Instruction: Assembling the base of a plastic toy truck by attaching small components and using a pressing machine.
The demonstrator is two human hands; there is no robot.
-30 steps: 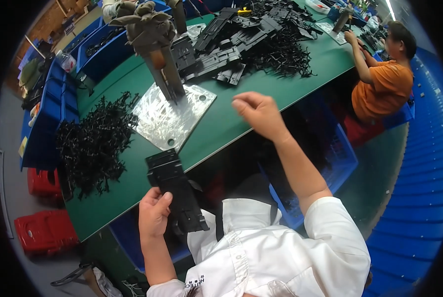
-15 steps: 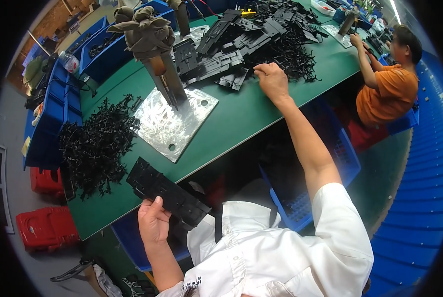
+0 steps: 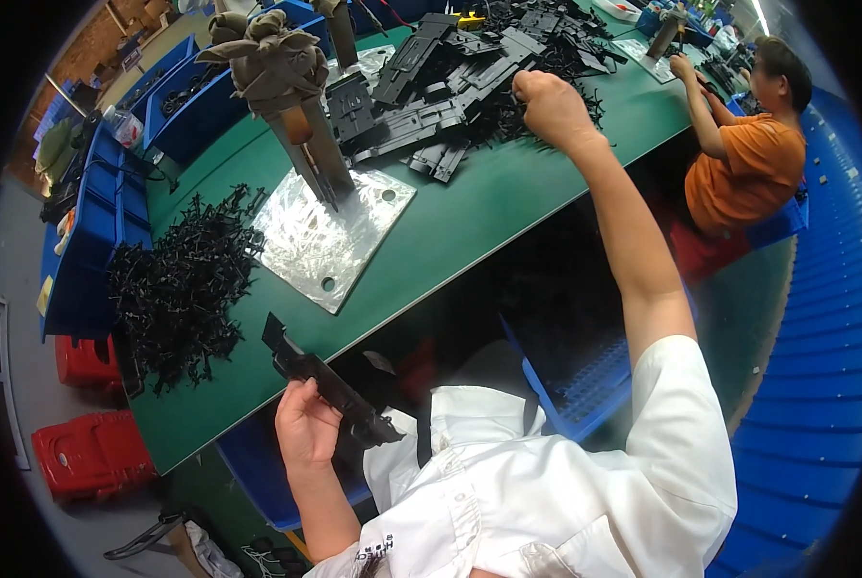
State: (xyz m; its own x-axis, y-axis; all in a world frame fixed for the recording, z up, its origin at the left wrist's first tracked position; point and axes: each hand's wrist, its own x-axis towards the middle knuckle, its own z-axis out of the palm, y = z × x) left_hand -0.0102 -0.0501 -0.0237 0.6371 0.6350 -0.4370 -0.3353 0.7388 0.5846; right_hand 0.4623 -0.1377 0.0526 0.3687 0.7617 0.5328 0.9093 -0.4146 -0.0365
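My left hand grips a long black molded plastic panel by its side, off the table's near edge. The panel is tilted so that it shows mostly edge-on. Out over the table, my right hand has its fingers pinched together above a heap of small black parts. Whatever lies between those fingertips is too small to make out. To the left of that hand, more black plastic panels are piled loosely. A metal fixture, wrapped in cloth at its top, stands on a shiny plate.
A second heap of small black parts lies on the green table at left. Blue bins line the far left side, with red stools below. A blue crate sits under the table. A person in orange works at the right.
My right hand has moved away and to the right, over the small parts. My left hand has turned the panel from face-on to nearly edge-on.
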